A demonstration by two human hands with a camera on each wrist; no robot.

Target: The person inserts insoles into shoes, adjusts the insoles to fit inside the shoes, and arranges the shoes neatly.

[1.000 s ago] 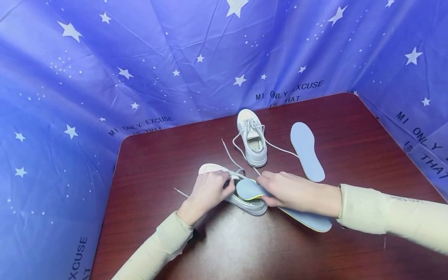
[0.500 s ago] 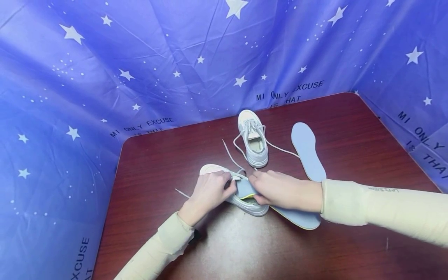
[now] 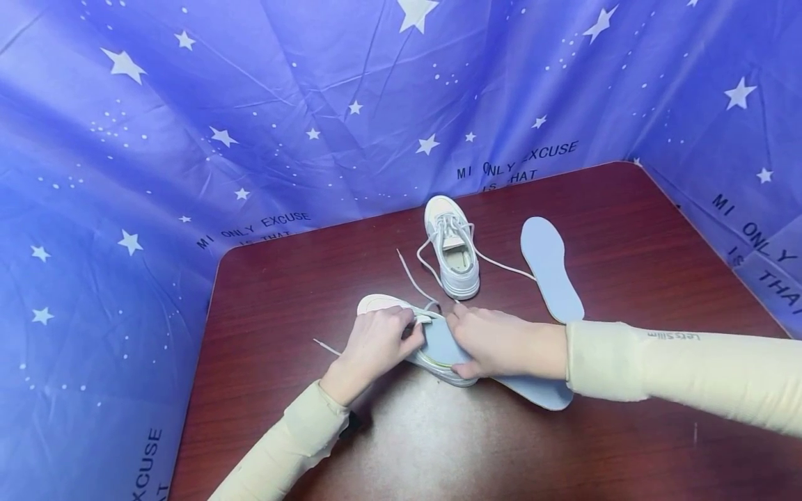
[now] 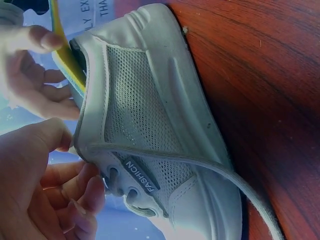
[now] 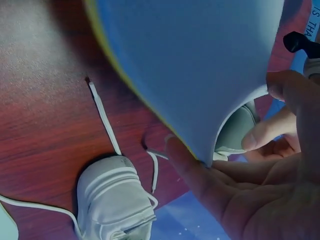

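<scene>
A white sneaker (image 3: 380, 302) lies toe to the left on the table, its mesh side facing the left wrist camera (image 4: 132, 95). My left hand (image 3: 379, 341) grips it by the tongue (image 5: 236, 129) at the front of the opening. Between thumb and fingers my right hand (image 3: 501, 341) holds a light blue insole (image 3: 539, 394) with a yellow edge. The insole is bent, its front part pushed into the shoe opening and its other end sticking out to the right under my wrist. Inside the shoe, the insole's tip is hidden.
A second white sneaker (image 3: 460, 282) with loose laces stands behind. To its right another light blue insole (image 3: 551, 271) lies flat on the dark red table (image 3: 301, 278), a shoelace (image 3: 507, 267) reaching to it. Blue star-printed cloth (image 3: 351, 62) hangs around the table.
My right hand has moved left with the insole, whose front part has gone from above the opening into the shoe. My left hand keeps its grip on the tongue.
</scene>
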